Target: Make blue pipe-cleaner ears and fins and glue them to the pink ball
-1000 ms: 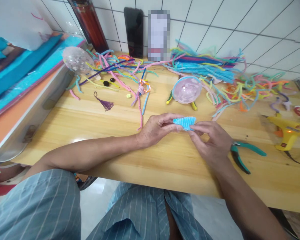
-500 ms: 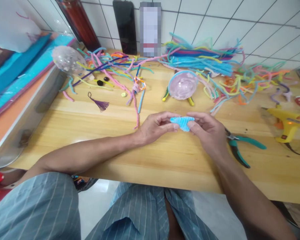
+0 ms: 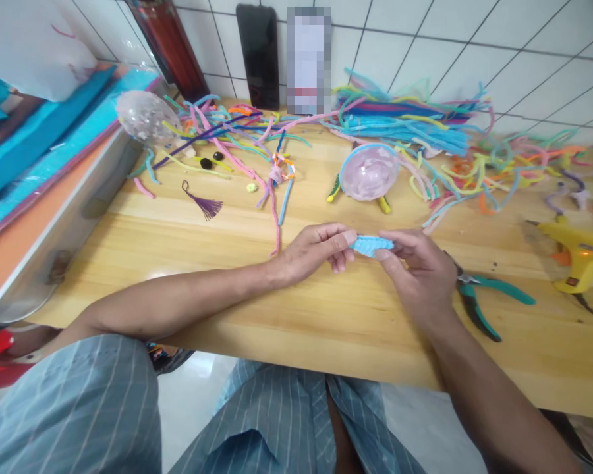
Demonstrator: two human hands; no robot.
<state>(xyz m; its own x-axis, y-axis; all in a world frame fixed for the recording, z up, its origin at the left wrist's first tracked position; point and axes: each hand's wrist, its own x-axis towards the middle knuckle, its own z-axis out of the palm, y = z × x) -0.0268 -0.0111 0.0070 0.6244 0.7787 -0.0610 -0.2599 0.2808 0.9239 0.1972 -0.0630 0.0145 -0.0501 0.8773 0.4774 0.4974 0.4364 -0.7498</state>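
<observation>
Piece [image 3: 373, 246], light blue, now shows a narrower side than half a second ago. Held above table [image 3: 296, 336], near centre: left hand [image 3: 313, 253] pinches left end, right hand [image 3: 422, 273] right end. Likely mid-turn, still being worked.

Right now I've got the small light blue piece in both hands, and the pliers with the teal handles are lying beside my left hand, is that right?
Not quite: the pliers lie beside your right hand, not your left hand, as the head view shows. Both do hold the small light blue piece.
</observation>
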